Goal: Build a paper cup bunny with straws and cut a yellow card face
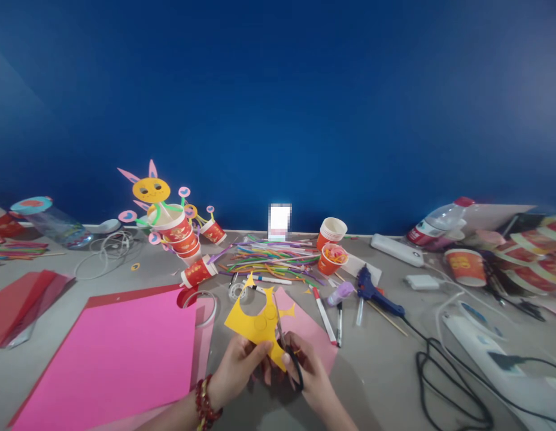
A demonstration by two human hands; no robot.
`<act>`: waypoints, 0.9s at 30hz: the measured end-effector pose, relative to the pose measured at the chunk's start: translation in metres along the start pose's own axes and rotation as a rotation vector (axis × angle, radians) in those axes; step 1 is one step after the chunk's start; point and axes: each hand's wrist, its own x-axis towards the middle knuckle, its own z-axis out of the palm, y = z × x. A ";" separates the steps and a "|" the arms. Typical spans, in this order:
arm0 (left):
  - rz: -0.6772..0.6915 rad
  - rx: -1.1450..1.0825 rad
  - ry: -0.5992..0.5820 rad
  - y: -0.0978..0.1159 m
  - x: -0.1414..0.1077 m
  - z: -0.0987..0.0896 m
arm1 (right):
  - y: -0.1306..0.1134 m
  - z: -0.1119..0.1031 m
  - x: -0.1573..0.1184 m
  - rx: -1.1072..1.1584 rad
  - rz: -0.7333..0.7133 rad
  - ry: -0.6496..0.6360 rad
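Note:
A sheet of yellow paper [248,321], with curved pieces cut from its edge and small circles drawn on it, is pinched in my left hand [242,362] at its lower edge. My right hand [304,362] grips black-handled scissors [294,366], whose blades lie against the yellow paper near its right side. Some of the left fingers are hidden under the paper. Beneath the paper and to its right lies a pale pink sheet [320,347] on the grey table. A red-capped marker [325,317] and a black pen [340,325] rest beside that sheet.
Bright pink sheets [120,353] lie at left. Behind my hands are colourful pipe cleaners [269,258], a tape roll [237,291] and paper cups [334,230]. A rabbit-faced cup figure [151,190] stands back left. A blue glue gun [374,293], its black cord and a power strip [493,359] occupy the right.

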 end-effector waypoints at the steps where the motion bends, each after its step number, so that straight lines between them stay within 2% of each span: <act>1: -0.001 0.004 0.000 0.000 0.000 0.000 | 0.001 0.000 0.000 0.006 0.007 0.009; 6: -0.016 0.025 0.009 0.006 -0.001 0.001 | 0.006 0.001 0.001 0.021 0.009 0.053; 14: -0.043 0.016 0.008 0.008 -0.001 0.001 | 0.004 0.001 0.002 0.002 -0.019 -0.001; 20: -0.049 0.005 0.010 0.005 0.000 0.001 | 0.001 0.004 0.002 0.008 -0.021 0.046; 27: -0.045 0.010 0.008 0.009 -0.001 0.001 | -0.002 0.004 0.000 0.007 -0.012 0.043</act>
